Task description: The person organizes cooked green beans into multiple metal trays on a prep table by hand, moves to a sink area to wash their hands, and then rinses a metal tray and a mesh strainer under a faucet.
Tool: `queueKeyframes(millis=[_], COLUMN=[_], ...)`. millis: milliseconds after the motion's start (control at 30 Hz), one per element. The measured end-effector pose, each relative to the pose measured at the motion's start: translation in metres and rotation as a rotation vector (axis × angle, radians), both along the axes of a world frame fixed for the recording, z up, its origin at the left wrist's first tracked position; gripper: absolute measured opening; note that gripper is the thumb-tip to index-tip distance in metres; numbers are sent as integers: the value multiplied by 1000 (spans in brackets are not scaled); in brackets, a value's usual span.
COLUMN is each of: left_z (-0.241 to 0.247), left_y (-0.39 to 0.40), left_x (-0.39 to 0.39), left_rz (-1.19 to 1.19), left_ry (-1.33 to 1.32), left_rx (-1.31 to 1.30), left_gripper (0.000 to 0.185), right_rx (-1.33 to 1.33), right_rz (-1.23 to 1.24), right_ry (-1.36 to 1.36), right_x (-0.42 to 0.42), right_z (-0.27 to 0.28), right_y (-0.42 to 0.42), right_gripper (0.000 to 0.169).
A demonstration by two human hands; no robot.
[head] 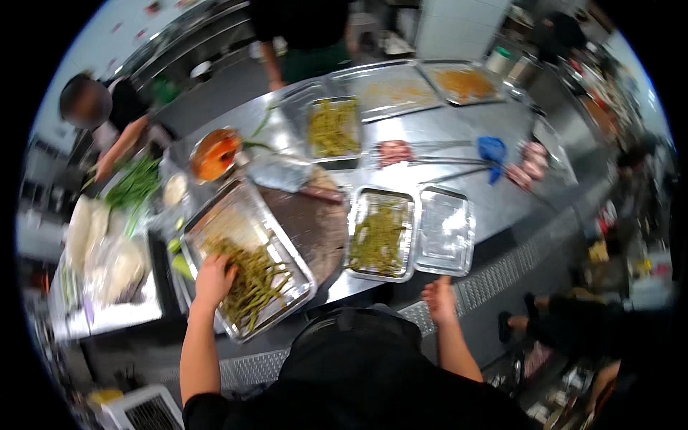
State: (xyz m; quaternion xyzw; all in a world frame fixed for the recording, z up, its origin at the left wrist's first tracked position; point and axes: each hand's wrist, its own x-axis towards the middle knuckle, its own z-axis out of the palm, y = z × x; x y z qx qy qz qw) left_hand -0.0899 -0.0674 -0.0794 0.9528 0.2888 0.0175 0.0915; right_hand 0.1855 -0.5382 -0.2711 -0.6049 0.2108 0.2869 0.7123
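Note:
My left hand [216, 280] reaches into a large steel tray [293, 258], its fingers among cooked green beans [252, 290]. Whether they grip any beans is hidden. The large tray lies tilted, partly over a round wooden chopping board [317, 226]. My right hand [441, 301] is at the front rim of a small bare steel tray [444, 231]; its fingers are curled, and contact with the rim is unclear. Left of that tray sits a matching small tray [408, 236] holding green beans [379, 236]. A cleaver [285, 174] rests on the board's far side.
Farther back are another tray of beans [334, 126], skewered meat [395, 153], a blue cloth or bag [492, 153] and an orange-coated bowl [215, 156]. Greens [134, 183] and bagged white vegetables [123, 263] lie left. One person [123, 118] stands left, another [301, 37] across the table.

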Motion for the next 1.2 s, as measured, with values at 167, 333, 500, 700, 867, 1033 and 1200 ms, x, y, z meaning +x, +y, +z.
queueKeyframes(millis=[167, 333, 500, 700, 867, 1033, 1200], left_z=[-2, -2, -15, -32, -28, 29, 104], left_y=[53, 50, 31, 46, 50, 62, 40], left_x=[-31, -35, 1, 39, 34, 22, 60], left_rz=[342, 475, 522, 574, 400, 365, 313], left_ry=[-63, 105, 166, 320, 55, -274, -579], left_rx=[-66, -202, -116, -172, -127, -489, -655], left_gripper=[29, 50, 74, 55, 32, 27, 20], right_rx=[-238, -88, 109, 141, 245, 230, 254], right_rz=[-293, -194, 41, 310, 455, 560, 564], right_ry=[-185, -387, -366, -101, 42, -9, 36], right_x=[77, 104, 75, 7, -10, -3, -3], right_z=[-8, 77, 122, 100, 99, 103, 104], right_y=[-34, -40, 59, 173, 198, 197, 207], right_gripper=[15, 20, 21, 18, 32, 35, 30])
